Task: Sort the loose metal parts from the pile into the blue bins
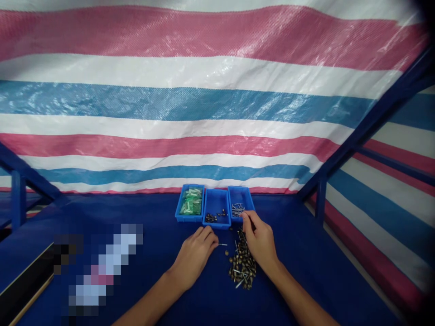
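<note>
My left hand (199, 253) is closed in a pinch on a thin silver screw (222, 244), whose shank sticks out to the right of the fingertips. My right hand (261, 237) reaches to the near edge of the right blue bin (242, 194), thumb and forefinger pressed together. Whatever lies between those fingertips is too small to make out. Silver screws (237, 209) lie inside that bin, just beyond the fingers. Below and partly behind my right hand spreads a loose pile of bronze-coloured round-headed pieces (243, 262), mixed with silver shanks.
The middle blue bin (216, 197) holds several small dark pieces (211, 218). Green-and-clear small packets (192, 201) fill the left blue bin (178, 213). A blue table (152, 208) lies under everything, with a blurred-out object (108, 267) at left. Striped sheeting (204, 104) hangs behind.
</note>
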Action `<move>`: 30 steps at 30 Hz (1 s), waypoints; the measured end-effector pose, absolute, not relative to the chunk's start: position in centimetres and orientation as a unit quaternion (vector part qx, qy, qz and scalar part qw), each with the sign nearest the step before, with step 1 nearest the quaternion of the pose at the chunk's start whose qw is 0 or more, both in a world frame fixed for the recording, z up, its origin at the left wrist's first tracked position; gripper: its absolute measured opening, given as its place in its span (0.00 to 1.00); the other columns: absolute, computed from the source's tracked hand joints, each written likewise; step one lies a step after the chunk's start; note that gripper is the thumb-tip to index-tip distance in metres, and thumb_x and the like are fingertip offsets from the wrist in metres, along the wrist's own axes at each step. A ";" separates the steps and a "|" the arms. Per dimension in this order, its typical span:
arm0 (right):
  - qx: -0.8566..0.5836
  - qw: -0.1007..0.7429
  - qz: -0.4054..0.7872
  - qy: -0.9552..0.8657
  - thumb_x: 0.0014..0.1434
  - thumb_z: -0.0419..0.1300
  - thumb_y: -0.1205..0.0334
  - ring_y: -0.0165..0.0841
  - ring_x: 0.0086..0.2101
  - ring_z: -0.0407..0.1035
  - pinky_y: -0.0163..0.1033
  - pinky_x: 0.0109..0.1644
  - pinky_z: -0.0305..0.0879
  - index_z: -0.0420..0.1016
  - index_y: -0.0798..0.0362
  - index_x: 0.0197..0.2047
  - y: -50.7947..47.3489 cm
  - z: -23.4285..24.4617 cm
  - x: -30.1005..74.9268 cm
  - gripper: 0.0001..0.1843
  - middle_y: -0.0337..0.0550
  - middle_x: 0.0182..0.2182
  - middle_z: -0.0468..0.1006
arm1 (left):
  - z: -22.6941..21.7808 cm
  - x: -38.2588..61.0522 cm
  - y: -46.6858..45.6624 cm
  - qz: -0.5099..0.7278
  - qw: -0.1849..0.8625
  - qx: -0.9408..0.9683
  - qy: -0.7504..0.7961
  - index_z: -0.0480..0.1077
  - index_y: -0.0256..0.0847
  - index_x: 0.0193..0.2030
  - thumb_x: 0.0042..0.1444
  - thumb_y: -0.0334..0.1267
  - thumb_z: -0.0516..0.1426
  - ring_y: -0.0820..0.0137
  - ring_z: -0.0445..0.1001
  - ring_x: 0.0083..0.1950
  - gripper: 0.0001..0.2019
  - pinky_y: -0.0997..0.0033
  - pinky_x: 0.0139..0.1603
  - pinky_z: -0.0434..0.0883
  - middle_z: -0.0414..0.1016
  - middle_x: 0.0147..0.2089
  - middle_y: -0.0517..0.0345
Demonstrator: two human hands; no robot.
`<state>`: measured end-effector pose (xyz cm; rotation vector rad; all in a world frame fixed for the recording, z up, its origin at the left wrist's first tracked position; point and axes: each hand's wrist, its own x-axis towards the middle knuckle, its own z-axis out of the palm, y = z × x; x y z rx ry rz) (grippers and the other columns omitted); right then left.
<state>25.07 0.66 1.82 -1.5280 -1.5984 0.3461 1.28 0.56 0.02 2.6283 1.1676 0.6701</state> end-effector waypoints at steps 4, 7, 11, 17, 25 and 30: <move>-0.605 0.450 0.151 -0.639 0.79 0.48 0.48 0.31 0.24 0.70 0.33 0.33 0.64 0.78 0.49 0.48 0.6 1.8 25.1 0.21 0.34 0.24 0.74 | -0.6 1.4 0.7 0.253 0.088 0.881 0.389 0.70 0.42 0.43 0.79 0.36 0.50 0.63 0.77 0.43 0.11 0.65 0.42 0.75 0.75 0.43 0.56; -0.597 0.455 0.155 -0.642 0.78 0.48 0.48 0.31 0.24 0.70 0.34 0.32 0.65 0.78 0.49 0.49 0.6 1.8 25.1 0.21 0.35 0.25 0.74 | -0.3 1.2 0.5 0.287 0.135 0.867 0.384 0.69 0.43 0.45 0.79 0.36 0.50 0.65 0.77 0.42 0.10 0.66 0.43 0.75 0.75 0.42 0.58; -0.549 0.449 0.173 -0.684 0.77 0.52 0.48 0.32 0.27 0.71 0.36 0.36 0.68 0.80 0.48 0.47 0.3 1.9 25.0 0.19 0.39 0.30 0.79 | 0.6 1.0 0.2 0.348 0.165 0.844 0.373 0.69 0.44 0.48 0.80 0.37 0.50 0.65 0.78 0.45 0.08 0.67 0.47 0.75 0.76 0.44 0.57; -0.446 0.377 0.250 -0.772 0.72 0.62 0.49 0.30 0.27 0.69 0.34 0.32 0.64 0.81 0.48 0.48 -0.3 2.3 24.3 0.13 0.36 0.30 0.75 | 0.9 1.1 -0.1 0.389 0.159 0.823 0.383 0.71 0.45 0.48 0.79 0.37 0.51 0.65 0.78 0.44 0.08 0.66 0.47 0.75 0.77 0.44 0.57; -0.423 0.381 0.291 -0.769 0.76 0.57 0.52 0.33 0.34 0.71 0.36 0.40 0.66 0.80 0.47 0.48 -0.6 3.2 23.5 0.12 0.39 0.34 0.76 | 0.9 1.3 -0.1 0.395 0.191 0.817 0.375 0.72 0.45 0.50 0.79 0.38 0.51 0.65 0.80 0.46 0.08 0.65 0.50 0.77 0.78 0.45 0.55; -0.441 0.429 0.347 -0.708 0.73 0.60 0.50 0.30 0.29 0.67 0.35 0.34 0.64 0.79 0.48 0.45 -0.4 2.8 23.4 0.12 0.38 0.32 0.75 | 0.5 1.0 -0.2 0.389 0.175 0.815 0.392 0.71 0.46 0.59 0.78 0.42 0.54 0.63 0.81 0.50 0.10 0.64 0.51 0.78 0.80 0.50 0.53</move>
